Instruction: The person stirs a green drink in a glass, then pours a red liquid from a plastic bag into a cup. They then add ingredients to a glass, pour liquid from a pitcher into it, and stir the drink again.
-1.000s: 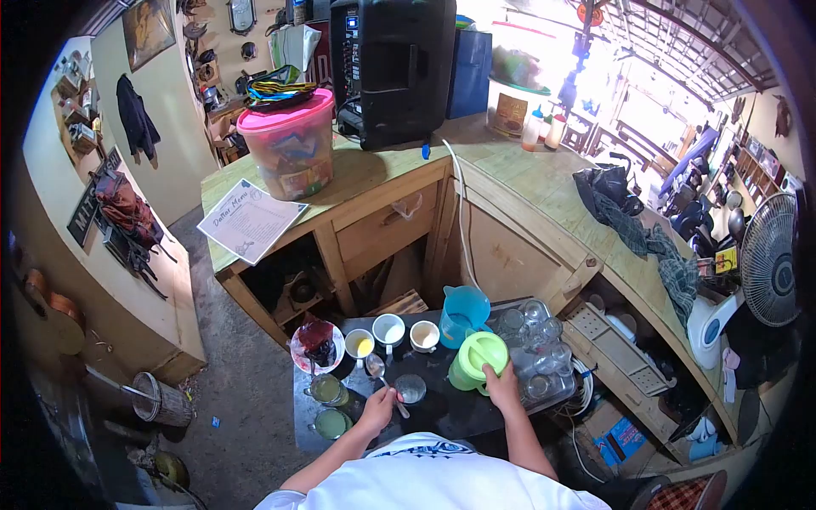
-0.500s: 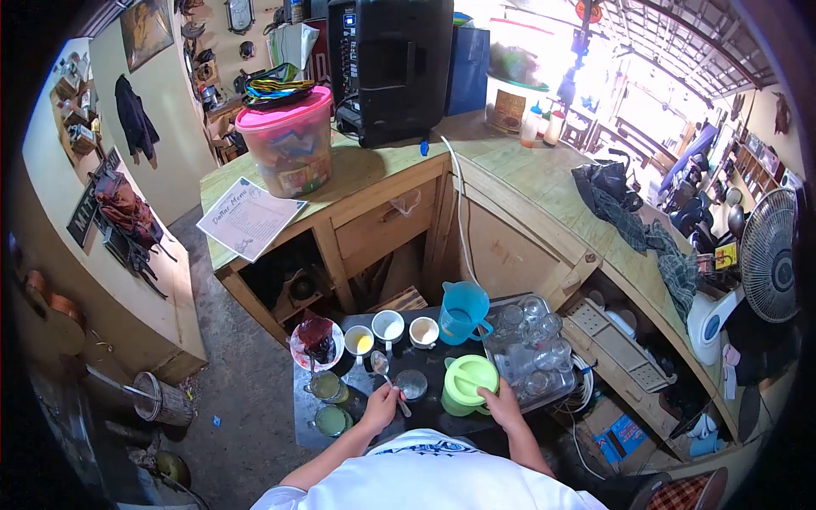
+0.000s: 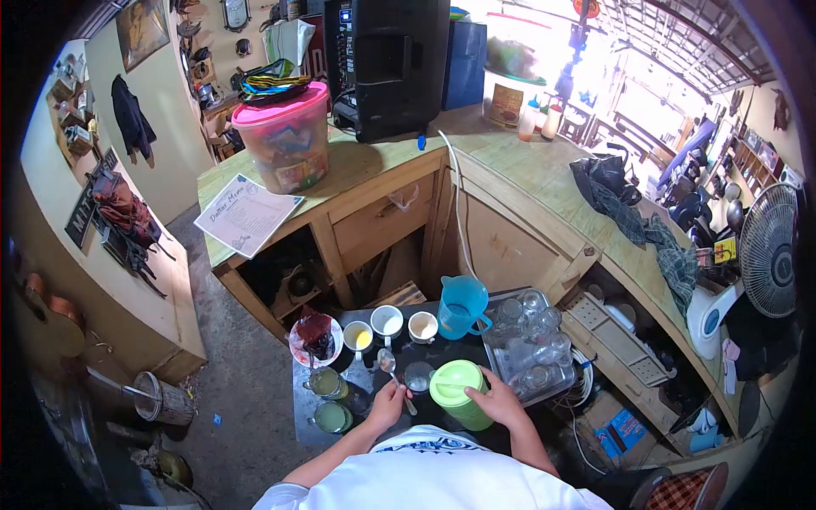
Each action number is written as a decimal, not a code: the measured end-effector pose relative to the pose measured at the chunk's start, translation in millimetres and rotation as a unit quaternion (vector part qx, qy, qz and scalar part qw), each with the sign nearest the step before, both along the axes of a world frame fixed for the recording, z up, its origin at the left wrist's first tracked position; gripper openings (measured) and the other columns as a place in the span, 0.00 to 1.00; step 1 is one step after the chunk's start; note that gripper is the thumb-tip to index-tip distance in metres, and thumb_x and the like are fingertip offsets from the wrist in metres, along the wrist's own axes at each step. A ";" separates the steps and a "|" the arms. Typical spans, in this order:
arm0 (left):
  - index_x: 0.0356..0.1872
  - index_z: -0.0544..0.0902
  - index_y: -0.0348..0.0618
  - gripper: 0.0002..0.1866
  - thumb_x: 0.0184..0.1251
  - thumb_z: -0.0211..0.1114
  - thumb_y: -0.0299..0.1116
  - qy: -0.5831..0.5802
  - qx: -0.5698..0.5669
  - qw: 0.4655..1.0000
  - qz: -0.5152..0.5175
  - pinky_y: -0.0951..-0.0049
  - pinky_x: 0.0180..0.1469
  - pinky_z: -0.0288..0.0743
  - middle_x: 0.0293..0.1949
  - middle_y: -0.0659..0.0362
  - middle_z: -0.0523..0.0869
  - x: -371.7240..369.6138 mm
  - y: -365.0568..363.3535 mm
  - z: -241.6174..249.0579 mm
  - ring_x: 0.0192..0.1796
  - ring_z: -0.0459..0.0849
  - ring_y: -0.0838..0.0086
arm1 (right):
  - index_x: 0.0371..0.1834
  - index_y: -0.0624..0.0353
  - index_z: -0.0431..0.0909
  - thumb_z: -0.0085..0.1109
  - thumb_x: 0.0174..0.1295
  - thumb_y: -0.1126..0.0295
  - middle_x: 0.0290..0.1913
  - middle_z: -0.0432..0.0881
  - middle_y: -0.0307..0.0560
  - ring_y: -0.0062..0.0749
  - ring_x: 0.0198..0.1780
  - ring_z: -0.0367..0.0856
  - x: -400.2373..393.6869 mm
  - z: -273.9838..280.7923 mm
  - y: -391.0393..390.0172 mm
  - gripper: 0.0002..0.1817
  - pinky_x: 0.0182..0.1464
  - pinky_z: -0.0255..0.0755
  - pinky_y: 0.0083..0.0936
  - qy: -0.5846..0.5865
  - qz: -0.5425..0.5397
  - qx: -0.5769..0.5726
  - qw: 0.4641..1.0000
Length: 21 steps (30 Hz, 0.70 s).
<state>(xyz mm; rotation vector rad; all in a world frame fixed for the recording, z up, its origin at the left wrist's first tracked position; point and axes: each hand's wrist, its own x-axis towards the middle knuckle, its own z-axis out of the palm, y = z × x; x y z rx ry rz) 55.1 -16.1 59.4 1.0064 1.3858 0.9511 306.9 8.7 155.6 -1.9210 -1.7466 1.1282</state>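
My right hand (image 3: 497, 404) grips a light green lidded pitcher (image 3: 459, 393) and holds it just right of a small empty glass (image 3: 418, 375) on the dark low table (image 3: 374, 416). A metal spoon (image 3: 389, 367) is held in my left hand (image 3: 388, 403), its bowl raised beside the glass. Left of that hand stand two glasses of greenish drink (image 3: 327, 384). Behind the glass sit three small cups (image 3: 388, 323) and a blue jug (image 3: 462, 307).
A tray of upturned clear glasses (image 3: 531, 344) lies at the table's right. A plate with a dark red packet (image 3: 316, 336) sits at the left. A wooden counter (image 3: 527, 183) wraps behind, bearing a pink-lidded tub (image 3: 285, 140), a speaker (image 3: 395, 64) and a cloth. A fan (image 3: 765, 255) stands at right.
My right hand has carried the green pitcher from beside the tray leftward and nearer to me, next to the small glass. My left hand with the spoon has barely shifted.
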 end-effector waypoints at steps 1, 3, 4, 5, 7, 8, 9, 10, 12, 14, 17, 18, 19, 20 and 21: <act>0.32 0.79 0.44 0.14 0.76 0.50 0.37 0.004 0.013 1.000 0.000 0.80 0.34 0.63 0.28 0.68 0.77 -0.3 0.8 -8.1 0.30 0.69 0.84 | 0.70 0.56 0.64 0.68 0.53 0.51 0.38 0.84 0.58 0.36 0.40 0.84 -1.2 1.2 -0.9 0.42 0.46 0.76 0.32 0.007 0.009 -0.002 1.000; 0.32 0.79 0.44 0.14 0.76 0.50 0.37 0.007 0.023 1.000 0.003 0.79 0.35 0.64 0.28 0.67 0.78 -0.8 -0.7 -10.1 0.31 0.70 0.82 | 0.72 0.55 0.61 0.68 0.52 0.50 0.41 0.84 0.60 0.40 0.43 0.84 -2.8 5.5 -2.6 0.45 0.48 0.75 0.33 0.013 0.020 -0.007 1.000; 0.31 0.79 0.41 0.14 0.75 0.50 0.35 0.013 0.032 0.999 0.012 0.77 0.38 0.67 0.29 0.64 0.78 0.0 0.4 -4.1 0.33 0.73 0.79 | 0.72 0.55 0.59 0.67 0.52 0.48 0.47 0.82 0.64 0.49 0.49 0.82 -2.8 9.1 -3.4 0.46 0.53 0.73 0.37 0.020 0.041 0.000 0.999; 0.29 0.78 0.38 0.14 0.74 0.51 0.33 0.018 0.041 0.999 0.020 0.74 0.41 0.70 0.30 0.61 0.78 0.8 0.1 -0.3 0.34 0.76 0.76 | 0.73 0.55 0.57 0.66 0.53 0.47 0.52 0.79 0.68 0.59 0.55 0.79 -2.7 12.3 -4.2 0.47 0.58 0.72 0.41 0.026 0.061 0.006 0.998; 0.30 0.79 0.36 0.14 0.74 0.51 0.33 0.006 0.042 0.999 0.029 0.74 0.42 0.70 0.31 0.60 0.78 -0.6 0.3 -5.7 0.35 0.76 0.75 | 0.73 0.54 0.55 0.66 0.53 0.47 0.51 0.79 0.69 0.61 0.54 0.79 -3.3 17.4 -4.7 0.48 0.58 0.72 0.42 0.026 0.077 0.012 0.997; 0.31 0.79 0.36 0.14 0.74 0.51 0.33 0.017 0.045 0.998 0.030 0.74 0.42 0.71 0.32 0.60 0.78 -1.5 0.4 -7.9 0.35 0.77 0.75 | 0.74 0.54 0.54 0.66 0.52 0.47 0.51 0.79 0.70 0.62 0.53 0.79 -4.0 19.0 -4.7 0.49 0.57 0.73 0.42 0.027 0.094 0.020 0.995; 0.32 0.79 0.35 0.14 0.74 0.51 0.34 0.028 0.049 0.998 0.032 0.74 0.42 0.71 0.32 0.60 0.78 -1.7 0.9 -7.9 0.35 0.77 0.75 | 0.74 0.54 0.54 0.66 0.52 0.47 0.51 0.79 0.70 0.62 0.53 0.79 -4.6 19.8 -4.5 0.49 0.57 0.73 0.42 0.026 0.094 0.020 0.995; 0.32 0.79 0.35 0.14 0.74 0.51 0.34 0.027 0.050 0.998 0.033 0.74 0.42 0.71 0.32 0.60 0.78 -1.6 1.3 -7.8 0.35 0.77 0.75 | 0.74 0.54 0.52 0.66 0.53 0.47 0.49 0.80 0.71 0.63 0.52 0.80 -5.5 20.4 -4.0 0.49 0.56 0.73 0.43 0.004 0.111 0.019 0.994; 0.32 0.80 0.35 0.15 0.74 0.51 0.34 0.032 0.024 0.999 0.028 0.74 0.41 0.71 0.34 0.59 0.79 -1.6 0.8 -8.1 0.35 0.77 0.75 | 0.75 0.55 0.51 0.66 0.53 0.47 0.48 0.80 0.71 0.63 0.51 0.80 -8.0 22.8 -3.4 0.50 0.55 0.74 0.43 -0.019 0.128 0.018 0.991; 0.42 0.78 0.35 0.13 0.75 0.50 0.34 0.027 0.034 0.999 0.025 0.75 0.43 0.71 0.33 0.61 0.80 -2.6 1.9 -19.8 0.36 0.77 0.77 | 0.76 0.56 0.47 0.65 0.54 0.47 0.45 0.80 0.73 0.64 0.48 0.81 -11.1 27.7 -2.6 0.51 0.54 0.74 0.44 -0.039 0.163 0.006 0.986; 0.52 0.77 0.35 0.15 0.75 0.50 0.34 0.020 0.031 0.999 0.021 0.77 0.44 0.70 0.32 0.63 0.81 -3.1 -0.9 -18.6 0.37 0.76 0.79 | 0.76 0.58 0.46 0.64 0.55 0.48 0.45 0.80 0.73 0.63 0.47 0.81 -17.7 36.7 0.1 0.51 0.53 0.74 0.44 -0.079 0.180 -0.007 0.980; 0.52 0.77 0.35 0.15 0.75 0.50 0.35 0.019 0.024 0.999 0.020 0.77 0.44 0.70 0.31 0.63 0.81 -3.1 -0.4 -16.5 0.37 0.76 0.79 | 0.76 0.58 0.46 0.64 0.55 0.48 0.45 0.80 0.73 0.63 0.47 0.81 -20.0 39.8 1.4 0.51 0.53 0.74 0.44 -0.080 0.181 -0.008 0.980; 0.52 0.77 0.35 0.15 0.75 0.50 0.35 0.018 0.023 0.999 0.021 0.77 0.44 0.70 0.31 0.63 0.81 -3.5 -0.8 -18.4 0.37 0.76 0.79 | 0.76 0.59 0.45 0.64 0.56 0.49 0.45 0.80 0.74 0.64 0.47 0.81 -22.0 42.8 2.4 0.51 0.53 0.74 0.45 -0.086 0.180 -0.021 0.980; 0.52 0.77 0.35 0.15 0.75 0.50 0.35 0.031 0.038 0.999 0.015 0.77 0.44 0.70 0.31 0.63 0.81 -4.4 -0.7 -20.9 0.37 0.76 0.79 | 0.76 0.59 0.45 0.64 0.56 0.49 0.45 0.80 0.74 0.64 0.47 0.81 -23.8 44.7 2.9 0.52 0.53 0.74 0.45 -0.093 0.179 -0.033 0.979; 0.51 0.77 0.35 0.15 0.75 0.50 0.35 0.044 0.054 0.998 0.010 0.77 0.44 0.70 0.32 0.63 0.81 -4.7 -0.4 -21.2 0.37 0.76 0.79 | 0.76 0.59 0.45 0.64 0.56 0.49 0.45 0.80 0.74 0.64 0.47 0.81 -25.5 45.5 3.3 0.52 0.53 0.74 0.45 -0.093 0.180 -0.033 0.979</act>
